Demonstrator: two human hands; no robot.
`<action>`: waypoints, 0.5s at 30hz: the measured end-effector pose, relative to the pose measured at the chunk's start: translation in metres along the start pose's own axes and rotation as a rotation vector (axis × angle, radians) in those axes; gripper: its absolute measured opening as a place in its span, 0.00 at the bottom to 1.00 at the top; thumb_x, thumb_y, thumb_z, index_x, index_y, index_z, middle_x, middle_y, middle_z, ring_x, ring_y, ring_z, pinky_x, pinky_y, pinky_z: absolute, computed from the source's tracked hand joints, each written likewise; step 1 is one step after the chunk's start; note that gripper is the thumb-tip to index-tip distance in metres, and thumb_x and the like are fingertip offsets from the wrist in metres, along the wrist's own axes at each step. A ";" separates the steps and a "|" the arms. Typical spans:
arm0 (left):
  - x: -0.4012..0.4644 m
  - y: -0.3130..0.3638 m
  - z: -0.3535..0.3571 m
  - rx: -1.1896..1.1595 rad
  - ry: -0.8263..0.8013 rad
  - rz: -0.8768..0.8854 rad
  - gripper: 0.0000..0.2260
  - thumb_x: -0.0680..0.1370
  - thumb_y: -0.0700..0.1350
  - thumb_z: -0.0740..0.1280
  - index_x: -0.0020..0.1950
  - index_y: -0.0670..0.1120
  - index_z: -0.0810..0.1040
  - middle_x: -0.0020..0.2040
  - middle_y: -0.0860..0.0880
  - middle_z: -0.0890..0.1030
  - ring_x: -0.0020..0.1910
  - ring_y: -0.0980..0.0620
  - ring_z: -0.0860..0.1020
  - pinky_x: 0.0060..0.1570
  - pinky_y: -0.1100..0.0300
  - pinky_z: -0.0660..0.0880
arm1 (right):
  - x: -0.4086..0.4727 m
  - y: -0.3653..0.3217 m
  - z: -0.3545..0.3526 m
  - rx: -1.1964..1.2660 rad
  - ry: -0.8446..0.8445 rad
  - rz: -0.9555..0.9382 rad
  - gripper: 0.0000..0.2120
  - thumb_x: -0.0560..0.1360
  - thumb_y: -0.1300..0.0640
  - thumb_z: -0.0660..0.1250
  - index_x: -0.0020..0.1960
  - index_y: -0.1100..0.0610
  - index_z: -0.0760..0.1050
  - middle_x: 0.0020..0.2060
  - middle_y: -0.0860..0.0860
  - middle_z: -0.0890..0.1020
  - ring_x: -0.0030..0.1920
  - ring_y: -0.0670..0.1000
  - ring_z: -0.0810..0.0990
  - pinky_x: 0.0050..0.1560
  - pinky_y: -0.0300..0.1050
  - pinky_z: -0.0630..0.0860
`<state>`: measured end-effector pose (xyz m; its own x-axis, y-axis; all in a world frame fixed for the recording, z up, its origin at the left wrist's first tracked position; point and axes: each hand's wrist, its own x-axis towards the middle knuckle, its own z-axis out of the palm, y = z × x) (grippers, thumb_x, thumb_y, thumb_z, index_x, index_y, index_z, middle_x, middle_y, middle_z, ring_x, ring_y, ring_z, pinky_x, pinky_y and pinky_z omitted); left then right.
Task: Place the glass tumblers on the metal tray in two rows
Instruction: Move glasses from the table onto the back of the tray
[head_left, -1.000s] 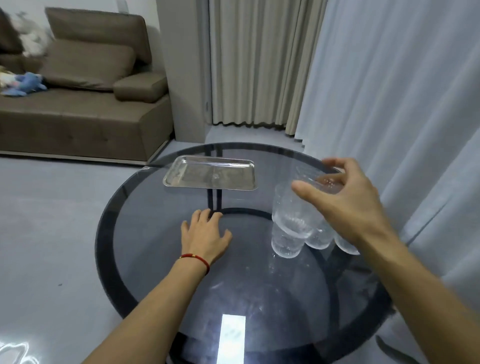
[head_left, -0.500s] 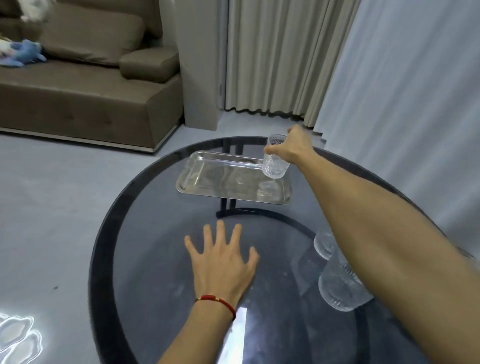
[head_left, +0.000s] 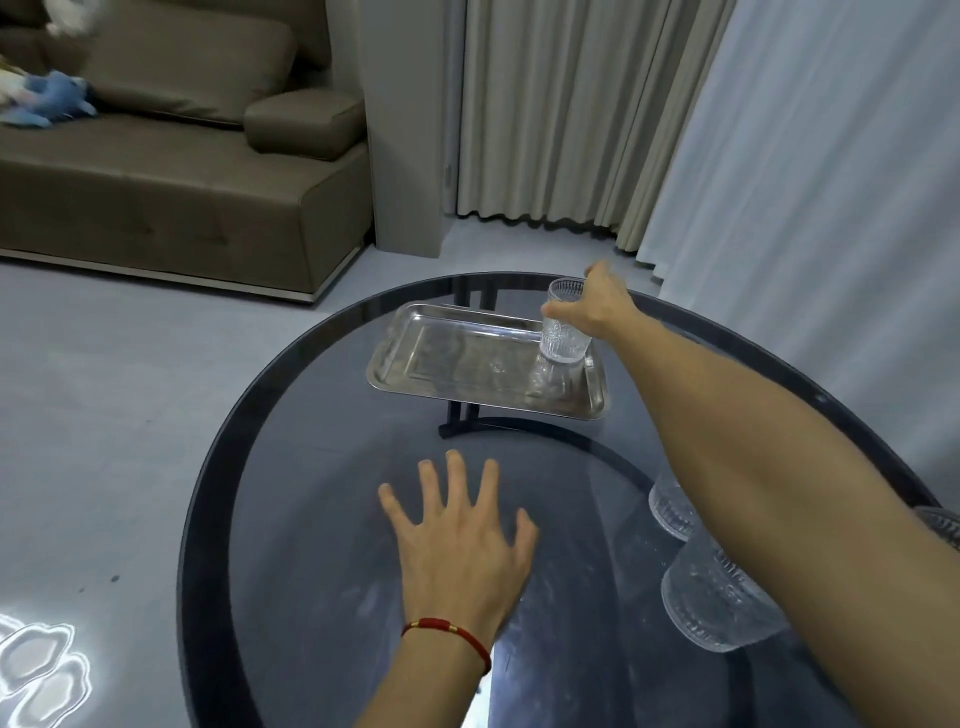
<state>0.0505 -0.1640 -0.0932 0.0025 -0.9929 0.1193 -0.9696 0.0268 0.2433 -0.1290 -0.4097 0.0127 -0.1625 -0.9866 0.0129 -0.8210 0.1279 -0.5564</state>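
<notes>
Tumbler (head_left: 563, 332) gripped by right hand (head_left: 602, 306) over tray (head_left: 467, 358) far-right corner, maybe touching; left hand (head_left: 462, 551) flat, open.

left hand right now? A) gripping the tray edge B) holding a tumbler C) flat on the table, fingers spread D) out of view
C: the left hand lies palm-down on the table holding nothing, while the right hand holds the tumbler at the tray.

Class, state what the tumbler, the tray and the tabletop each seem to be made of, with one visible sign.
Tumbler: clear ribbed glass, see-through. Tray: polished metal, probably steel; it mirrors the tumbler. Tabletop: dark tinted glass, glossy; the frame shows through.
</notes>
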 end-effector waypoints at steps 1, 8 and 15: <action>0.000 0.000 0.000 0.002 0.000 0.000 0.29 0.78 0.64 0.46 0.77 0.56 0.57 0.80 0.45 0.59 0.79 0.39 0.53 0.71 0.27 0.46 | -0.002 0.000 -0.003 -0.018 -0.033 -0.004 0.50 0.74 0.44 0.75 0.82 0.62 0.50 0.78 0.63 0.62 0.74 0.65 0.68 0.73 0.60 0.70; -0.001 0.001 -0.004 0.023 0.005 -0.008 0.27 0.78 0.63 0.49 0.76 0.56 0.59 0.79 0.46 0.61 0.78 0.41 0.56 0.70 0.28 0.52 | -0.063 0.005 -0.054 -0.347 -0.071 -0.210 0.22 0.78 0.52 0.67 0.69 0.61 0.73 0.61 0.58 0.80 0.60 0.59 0.78 0.58 0.53 0.76; -0.028 0.026 -0.019 -0.023 0.057 0.120 0.22 0.79 0.59 0.56 0.72 0.55 0.67 0.74 0.47 0.69 0.74 0.44 0.63 0.70 0.33 0.57 | -0.203 0.034 -0.099 -0.539 -0.047 -0.276 0.15 0.78 0.45 0.65 0.55 0.54 0.81 0.54 0.53 0.85 0.53 0.55 0.82 0.55 0.57 0.81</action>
<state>0.0299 -0.1337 -0.0719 -0.0982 -0.9742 0.2034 -0.9579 0.1479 0.2460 -0.1778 -0.1947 0.0732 0.1100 -0.9925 0.0534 -0.9929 -0.1122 -0.0386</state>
